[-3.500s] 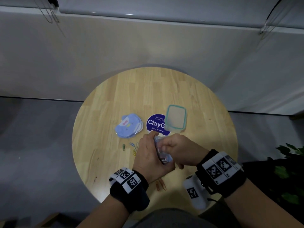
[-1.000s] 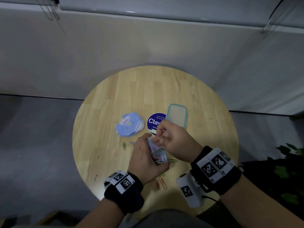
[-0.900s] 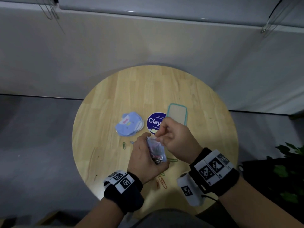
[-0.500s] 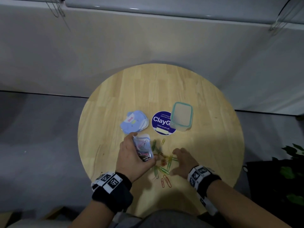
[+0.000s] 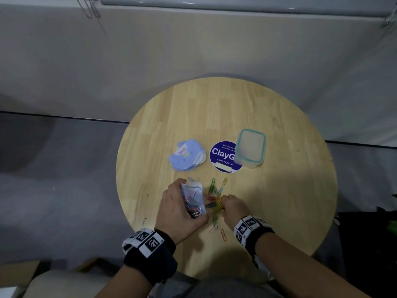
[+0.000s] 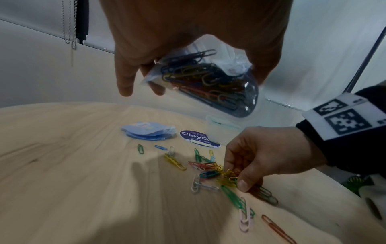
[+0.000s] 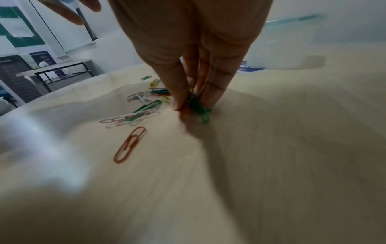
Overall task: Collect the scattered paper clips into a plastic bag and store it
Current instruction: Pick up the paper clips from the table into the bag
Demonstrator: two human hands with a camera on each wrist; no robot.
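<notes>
My left hand (image 5: 179, 208) grips a small clear plastic bag (image 5: 192, 198) (image 6: 205, 80) partly filled with coloured paper clips, held above the round wooden table (image 5: 279, 201). Several loose paper clips (image 5: 214, 197) (image 6: 200, 166) lie scattered on the wood just right of the bag. Down on that pile, my right hand (image 5: 233, 208) (image 6: 269, 151) pinches a few green and yellow clips (image 7: 198, 105) between thumb and fingertips (image 7: 179, 100). An orange clip (image 5: 223, 234) (image 7: 129, 144) lies nearer to me, apart from the pile.
A clear lidded container (image 5: 250, 148) with a teal rim stands behind the clips, overlapping a round blue sticker (image 5: 222, 157). A stack of pale blue shaped cards (image 5: 187, 157) lies left of the sticker. The table's near edge is close to my wrists.
My right hand left the bag's mouth, dropped to the table and closed its fingers on the clips in the pile. The left hand with the bag shifted slightly left.
</notes>
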